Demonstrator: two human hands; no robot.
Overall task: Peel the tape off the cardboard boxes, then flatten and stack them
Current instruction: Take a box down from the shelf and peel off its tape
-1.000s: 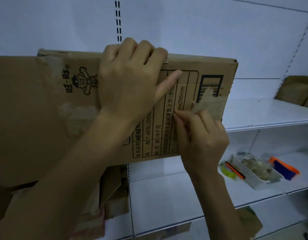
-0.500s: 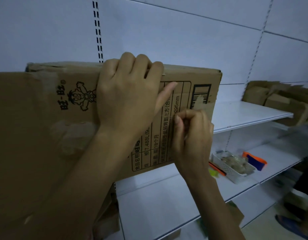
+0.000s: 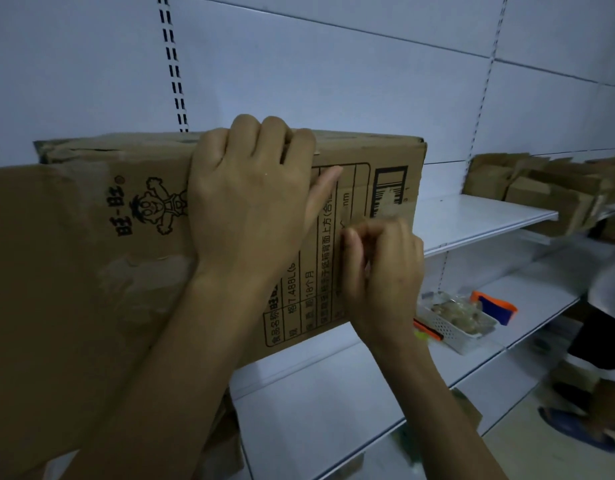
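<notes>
A large brown cardboard box (image 3: 101, 258) with a printed cartoon figure and a text panel fills the left and middle of the head view, held up in front of the shelving. My left hand (image 3: 250, 195) grips its top edge, fingers curled over the rim and thumb stretched along the printed side. My right hand (image 3: 382, 271) is at the box's right side, fingertips bunched and pinching at the clear tape (image 3: 389, 206) that runs over the barcode. The pinched end of the tape is hidden behind my fingers.
White metal shelves (image 3: 472, 220) run along the wall. A pile of cardboard (image 3: 548, 192) lies on the upper right shelf. A white basket (image 3: 455, 334) and an orange-and-blue object (image 3: 496, 306) sit on a lower shelf. Another person's leg and sandal (image 3: 576, 431) stand at lower right.
My right hand has curled from picking at the tape edge into a tight pinch. The view has swung right, bringing in the cardboard pile and the other person.
</notes>
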